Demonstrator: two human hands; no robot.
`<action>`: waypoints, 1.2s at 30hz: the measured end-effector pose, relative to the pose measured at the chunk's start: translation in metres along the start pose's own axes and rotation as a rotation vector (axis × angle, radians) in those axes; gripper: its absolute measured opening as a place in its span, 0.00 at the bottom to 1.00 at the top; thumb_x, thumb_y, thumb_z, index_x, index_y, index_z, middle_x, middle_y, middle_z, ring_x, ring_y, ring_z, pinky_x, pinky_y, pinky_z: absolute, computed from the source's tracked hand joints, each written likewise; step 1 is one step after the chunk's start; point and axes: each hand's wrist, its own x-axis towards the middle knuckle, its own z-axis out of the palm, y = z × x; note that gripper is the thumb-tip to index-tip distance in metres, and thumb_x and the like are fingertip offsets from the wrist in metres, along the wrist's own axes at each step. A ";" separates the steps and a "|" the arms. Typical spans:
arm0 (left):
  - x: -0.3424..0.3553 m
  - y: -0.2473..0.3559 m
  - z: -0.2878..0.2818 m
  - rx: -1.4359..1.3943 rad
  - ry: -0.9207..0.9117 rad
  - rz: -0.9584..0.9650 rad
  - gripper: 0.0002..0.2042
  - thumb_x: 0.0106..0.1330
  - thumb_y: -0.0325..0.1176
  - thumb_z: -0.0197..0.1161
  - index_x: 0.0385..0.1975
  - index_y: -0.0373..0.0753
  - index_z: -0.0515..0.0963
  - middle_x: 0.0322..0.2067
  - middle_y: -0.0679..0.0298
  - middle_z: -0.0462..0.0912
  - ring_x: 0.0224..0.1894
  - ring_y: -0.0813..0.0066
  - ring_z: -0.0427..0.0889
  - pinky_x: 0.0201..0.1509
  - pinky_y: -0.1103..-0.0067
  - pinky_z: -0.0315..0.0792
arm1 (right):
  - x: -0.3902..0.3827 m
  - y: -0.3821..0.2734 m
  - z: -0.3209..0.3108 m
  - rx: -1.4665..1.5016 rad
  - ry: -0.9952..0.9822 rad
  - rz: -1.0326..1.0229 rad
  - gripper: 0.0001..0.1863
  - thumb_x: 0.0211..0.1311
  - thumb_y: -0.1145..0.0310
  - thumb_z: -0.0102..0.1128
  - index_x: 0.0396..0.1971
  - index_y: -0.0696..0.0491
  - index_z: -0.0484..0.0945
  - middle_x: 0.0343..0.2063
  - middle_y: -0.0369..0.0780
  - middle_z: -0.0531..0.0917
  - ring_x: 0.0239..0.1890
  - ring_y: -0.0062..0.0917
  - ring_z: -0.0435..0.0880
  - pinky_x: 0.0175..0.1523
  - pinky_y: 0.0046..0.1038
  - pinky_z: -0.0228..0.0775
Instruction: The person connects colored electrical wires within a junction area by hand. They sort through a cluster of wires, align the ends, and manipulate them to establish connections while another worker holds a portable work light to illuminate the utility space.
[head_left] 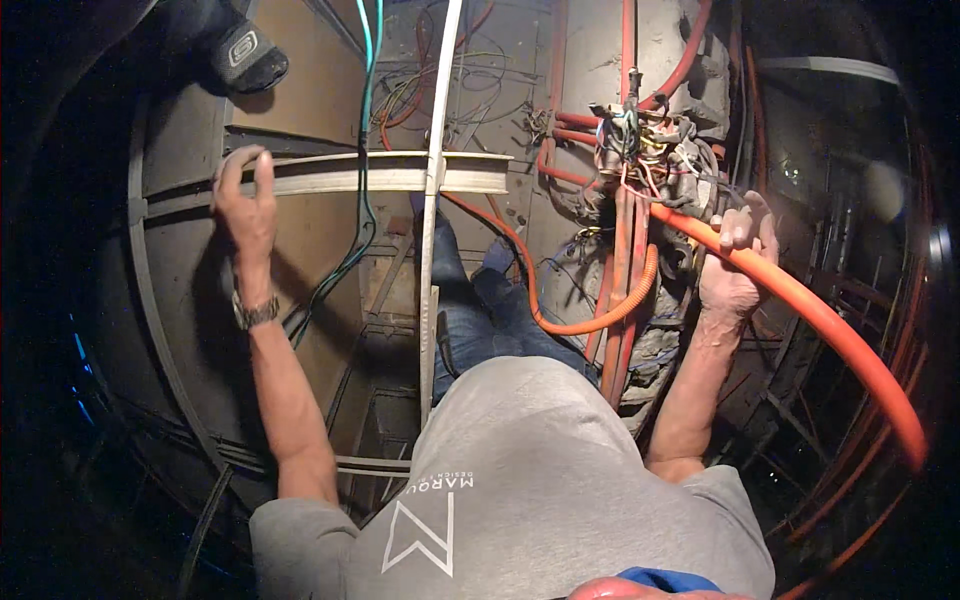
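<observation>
Right hand (735, 278) half-curled around orange tube (815, 305)

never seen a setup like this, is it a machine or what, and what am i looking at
There's no machine: these are a person's two bare hands, seen from above by a wide fisheye camera on their head, so straight edges bend. The left hand is at a long, pale, straight rail. The right hand is at a thick, smooth orange tube; how firmly either grips, I can't tell. Nearby, a tangle of thin multicoloured wires bunches against a rough grey surface. The grey fabric T-shirt is the wearer's own.
</observation>
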 end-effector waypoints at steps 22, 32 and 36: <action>0.028 -0.051 0.055 0.206 -0.291 -0.194 0.17 0.71 0.49 0.64 0.45 0.42 0.87 0.38 0.50 0.90 0.41 0.44 0.88 0.46 0.56 0.77 | 0.000 0.000 0.002 -0.028 0.081 -0.071 0.20 0.86 0.59 0.43 0.59 0.58 0.77 0.27 0.32 0.77 0.31 0.21 0.77 0.53 0.32 0.71; 0.020 -0.074 0.065 0.202 -0.256 -0.168 0.16 0.69 0.47 0.64 0.40 0.39 0.86 0.42 0.45 0.88 0.45 0.36 0.84 0.50 0.50 0.75 | -0.030 0.004 -0.017 -1.419 0.312 -0.415 0.13 0.80 0.65 0.54 0.56 0.53 0.79 0.38 0.37 0.84 0.39 0.33 0.84 0.48 0.35 0.77; 0.025 -0.061 0.059 0.192 -0.227 -0.187 0.14 0.67 0.45 0.62 0.36 0.40 0.86 0.39 0.48 0.88 0.42 0.39 0.85 0.47 0.52 0.76 | -0.071 -0.034 0.037 -1.652 0.034 0.442 0.15 0.74 0.56 0.63 0.43 0.54 0.81 0.34 0.52 0.84 0.41 0.52 0.85 0.44 0.51 0.75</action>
